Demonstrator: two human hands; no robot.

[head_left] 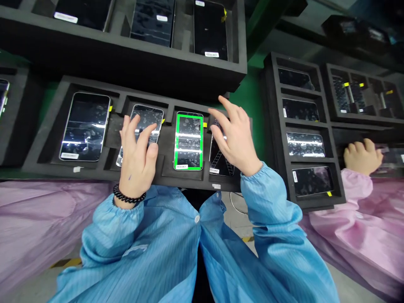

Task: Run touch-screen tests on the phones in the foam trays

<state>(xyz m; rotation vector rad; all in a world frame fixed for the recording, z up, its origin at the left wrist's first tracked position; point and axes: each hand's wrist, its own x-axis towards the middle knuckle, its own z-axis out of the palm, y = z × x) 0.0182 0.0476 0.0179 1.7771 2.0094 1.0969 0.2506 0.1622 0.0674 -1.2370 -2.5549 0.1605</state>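
A black foam tray (pixel 176 179) lies in front of me with several smartphones in its compartments. My left hand (pixel 138 153), fingers spread, is over the second smartphone (pixel 147 112) and hides much of it; whether a fingertip touches the screen I cannot tell. My right hand (pixel 235 134) is spread above the rightmost smartphone (pixel 221 162), which shows white lines on a dark screen and is partly covered. Between my hands, a smartphone (pixel 188 145) shows a bright green border. At the left end lies a dark-screened smartphone (pixel 85 126). Nothing is held in either hand.
Behind is a raised foam tray (pixel 235 69) of smartphones. To the right stand another foam tray (pixel 274 126) with smartphones and a compartmented tray (pixel 362 118) with yellow tabs. A co-worker's hand (pixel 362 158) in a pink sleeve is at far right; pink cloth (pixel 53 210) is at left.
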